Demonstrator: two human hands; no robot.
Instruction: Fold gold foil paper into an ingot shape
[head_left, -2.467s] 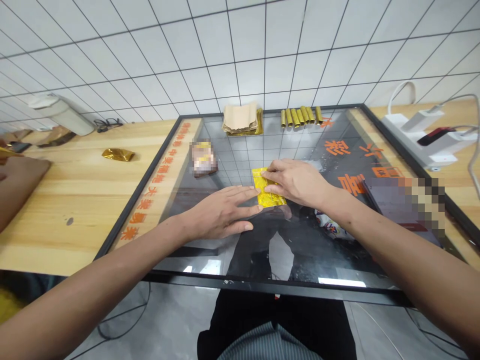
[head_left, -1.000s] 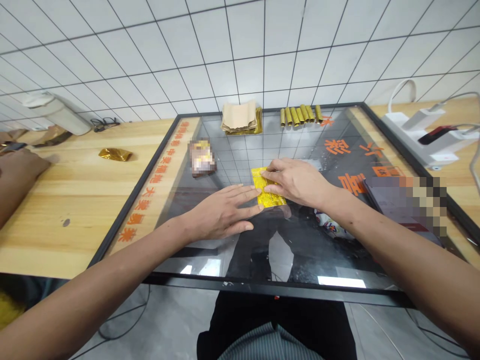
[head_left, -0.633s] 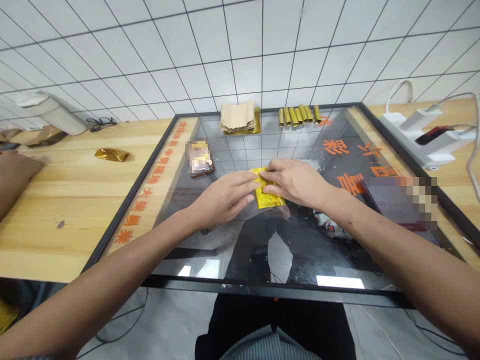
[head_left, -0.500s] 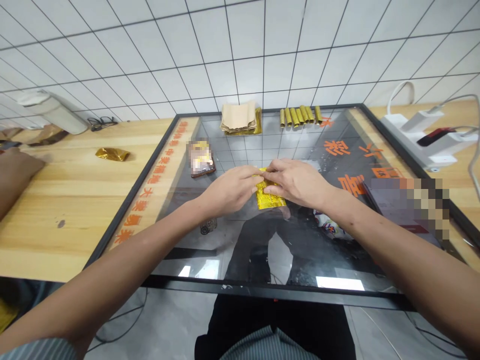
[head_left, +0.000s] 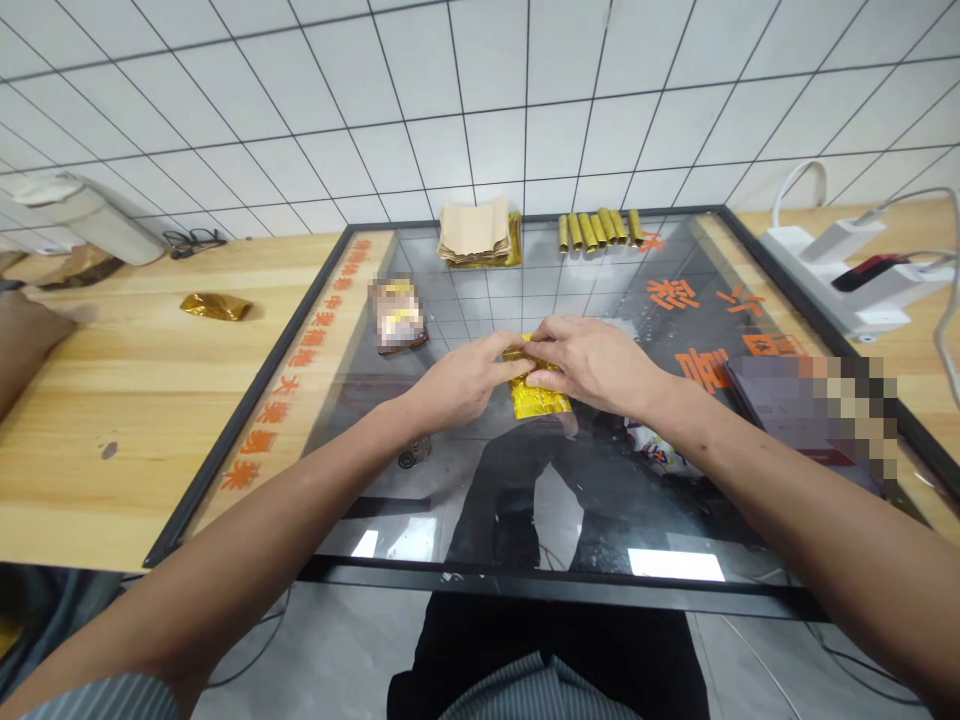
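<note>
We've got the gold foil piece flat on the glass-topped table, mid-surface, well apart from the far edge where the paper stack and gold tubes sit. Step in hand looks like turning its far-left corner over: our left hand appears to have thumb and index clamped on a folded bit there, while our right hand rests on the foil, index and thumb apart. Next move probably calls for right hand steady, left lining the fold up before creasing; contact under the fingertips is hidden.
</note>
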